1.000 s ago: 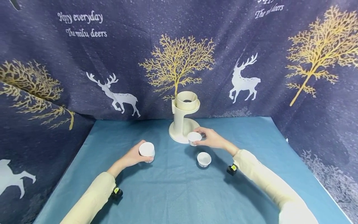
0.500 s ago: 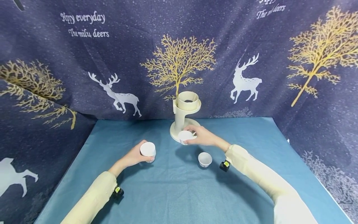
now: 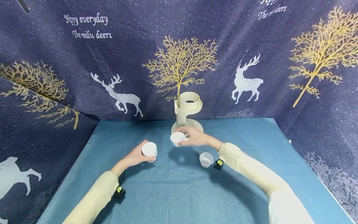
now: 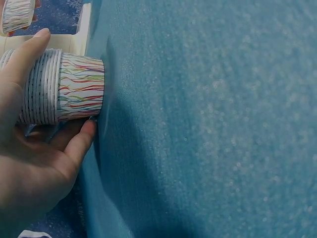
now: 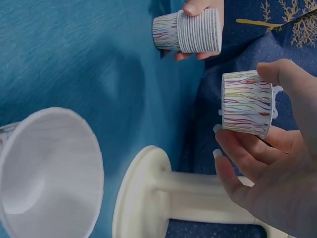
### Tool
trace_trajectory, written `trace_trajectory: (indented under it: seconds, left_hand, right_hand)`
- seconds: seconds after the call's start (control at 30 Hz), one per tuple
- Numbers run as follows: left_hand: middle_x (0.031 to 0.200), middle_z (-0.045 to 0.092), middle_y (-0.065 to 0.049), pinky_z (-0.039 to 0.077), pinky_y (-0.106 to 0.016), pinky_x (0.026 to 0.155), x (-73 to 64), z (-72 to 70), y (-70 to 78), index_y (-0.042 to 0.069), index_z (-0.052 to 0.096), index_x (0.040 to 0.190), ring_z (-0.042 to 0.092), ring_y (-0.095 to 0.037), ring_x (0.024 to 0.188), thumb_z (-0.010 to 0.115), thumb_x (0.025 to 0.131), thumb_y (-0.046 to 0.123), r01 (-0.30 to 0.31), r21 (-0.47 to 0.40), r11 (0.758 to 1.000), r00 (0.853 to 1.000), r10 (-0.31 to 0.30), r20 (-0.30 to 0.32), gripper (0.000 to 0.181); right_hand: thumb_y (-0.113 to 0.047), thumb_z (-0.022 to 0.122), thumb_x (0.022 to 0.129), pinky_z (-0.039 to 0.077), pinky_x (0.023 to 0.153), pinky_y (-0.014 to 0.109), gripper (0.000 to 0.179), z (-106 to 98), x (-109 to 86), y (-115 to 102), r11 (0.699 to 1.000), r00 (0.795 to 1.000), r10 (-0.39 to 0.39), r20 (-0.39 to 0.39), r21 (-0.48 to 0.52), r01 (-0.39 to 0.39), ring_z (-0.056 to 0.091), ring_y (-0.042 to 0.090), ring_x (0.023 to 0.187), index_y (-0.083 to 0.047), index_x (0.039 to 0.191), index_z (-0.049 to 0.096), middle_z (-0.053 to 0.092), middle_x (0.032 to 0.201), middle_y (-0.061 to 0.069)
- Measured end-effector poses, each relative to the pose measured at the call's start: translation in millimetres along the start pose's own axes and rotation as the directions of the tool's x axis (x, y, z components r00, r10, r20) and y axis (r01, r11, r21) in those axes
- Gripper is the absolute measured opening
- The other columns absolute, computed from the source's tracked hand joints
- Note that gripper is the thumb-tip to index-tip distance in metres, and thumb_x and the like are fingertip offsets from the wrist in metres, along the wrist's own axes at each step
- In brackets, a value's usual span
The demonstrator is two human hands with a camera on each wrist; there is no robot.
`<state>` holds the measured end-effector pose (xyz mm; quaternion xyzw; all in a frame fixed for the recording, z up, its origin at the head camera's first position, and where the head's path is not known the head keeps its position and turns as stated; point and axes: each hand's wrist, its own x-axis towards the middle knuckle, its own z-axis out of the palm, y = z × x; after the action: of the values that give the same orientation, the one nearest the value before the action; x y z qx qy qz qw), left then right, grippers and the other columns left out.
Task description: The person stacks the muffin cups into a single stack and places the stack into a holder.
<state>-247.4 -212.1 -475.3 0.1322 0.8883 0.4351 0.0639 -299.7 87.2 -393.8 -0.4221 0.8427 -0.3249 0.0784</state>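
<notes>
My left hand (image 3: 135, 156) grips a stack of white paper baking cups (image 4: 81, 87) with wavy coloured lines, its thumb and fingers around the sides. The stack stands upright, its base at or just above the cloth. My right hand (image 3: 194, 137) pinches a single matching baking cup (image 5: 247, 103) between thumb and fingers, held upright above the cloth, to the right of the stack. Another baking cup (image 3: 206, 160) stands mouth up on the cloth, below the right forearm side; its white inside fills the lower left of the right wrist view.
A cream stand (image 3: 189, 107) with a ring-shaped holder on top and a round base rises behind my right hand, which hides part of its base. Blue cloth (image 3: 179, 193) covers the table. A dark printed curtain (image 3: 156, 18) hangs behind and at both sides.
My right hand has moved left with its baking cup, from in front of the stand's base toward the stack. My left hand holds nearly still. The cup on the cloth stays put.
</notes>
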Motion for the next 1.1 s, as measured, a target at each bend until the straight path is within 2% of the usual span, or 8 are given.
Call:
trace_trajectory:
  seconds: [0.17,0.4,0.57,0.63,0.8,0.93,1.1]
  left_hand:
    - [0.107,0.058,-0.010,0.044,-0.033,0.074,0.1,-0.5,-0.4,0.015,0.045,0.116,0.055,-0.021,0.092,0.080,0.067,0.035,-0.010,0.001,1.000,1.000,0.010,0.004,0.064]
    - [0.106,0.058,-0.009,0.044,-0.033,0.075,0.9,-0.7,0.0,0.016,0.046,0.116,0.054,-0.022,0.092,0.081,0.066,0.035,-0.012,-0.008,1.000,1.000,0.012,0.001,0.065]
    - [0.105,0.058,-0.010,0.044,-0.032,0.072,1.8,-0.9,-0.3,0.012,0.046,0.116,0.054,-0.022,0.090,0.081,0.068,0.030,-0.019,-0.012,1.000,1.000,0.020,0.015,0.062]
    - [0.105,0.058,-0.011,0.044,-0.033,0.071,-0.3,-3.0,4.9,0.010,0.046,0.116,0.054,-0.021,0.089,0.080,0.070,0.026,-0.022,-0.022,1.000,0.999,0.023,0.029,0.059]
    - [0.102,0.059,-0.009,0.046,-0.031,0.067,-2.3,-4.5,8.5,0.013,0.047,0.113,0.055,-0.019,0.085,0.080,0.069,0.027,-0.013,-0.041,0.999,0.999,0.015,0.042,0.056]
    - [0.100,0.060,-0.007,0.047,-0.031,0.065,-0.5,-2.9,2.7,0.015,0.049,0.112,0.056,-0.018,0.083,0.081,0.067,0.031,-0.008,-0.046,0.999,0.999,0.009,0.034,0.058]
    - [0.100,0.060,-0.005,0.047,-0.031,0.066,-2.1,-3.4,4.9,0.017,0.049,0.117,0.057,-0.016,0.083,0.081,0.066,0.032,-0.017,-0.032,0.999,1.000,0.017,-0.001,0.062]
  right_hand:
    - [-0.026,0.069,0.079,0.047,0.082,0.039,0.047,4.0,4.1,-1.2,1.000,1.000,-0.009,0.011,0.002,0.009,0.053,0.014,0.091,-0.010,0.120,0.053,0.060,0.105,0.002]
    - [-0.029,0.068,0.081,0.047,0.084,0.042,0.050,10.1,12.1,-5.0,1.000,0.999,-0.015,0.041,0.005,0.015,0.054,0.015,0.095,-0.013,0.125,0.051,0.058,0.114,0.002]
    - [-0.031,0.066,0.083,0.048,0.080,0.029,0.048,13.7,23.5,-15.0,0.999,0.998,-0.026,0.058,-0.019,0.027,0.054,0.011,0.096,-0.017,0.126,0.050,0.058,0.115,-0.001]
    - [-0.033,0.066,0.082,0.047,0.077,0.024,0.048,15.9,29.4,-19.9,0.999,0.998,-0.021,0.058,-0.037,0.024,0.055,0.009,0.094,-0.018,0.126,0.050,0.059,0.113,-0.003]
    - [-0.035,0.066,0.082,0.047,0.077,0.025,0.049,24.2,43.6,-29.1,0.999,0.996,-0.038,0.075,-0.032,0.040,0.055,0.006,0.090,-0.018,0.125,0.050,0.060,0.111,-0.005]
    - [-0.036,0.065,0.083,0.048,0.081,0.027,0.049,31.1,51.6,-34.6,0.998,0.994,-0.052,0.099,-0.017,0.054,0.055,0.005,0.093,-0.016,0.125,0.049,0.059,0.113,-0.004]
    - [-0.041,0.065,0.082,0.047,0.082,0.023,0.050,39.4,58.6,-41.1,0.995,0.993,-0.027,0.116,-0.096,0.039,0.056,0.004,0.095,-0.019,0.124,0.050,0.059,0.114,-0.007]
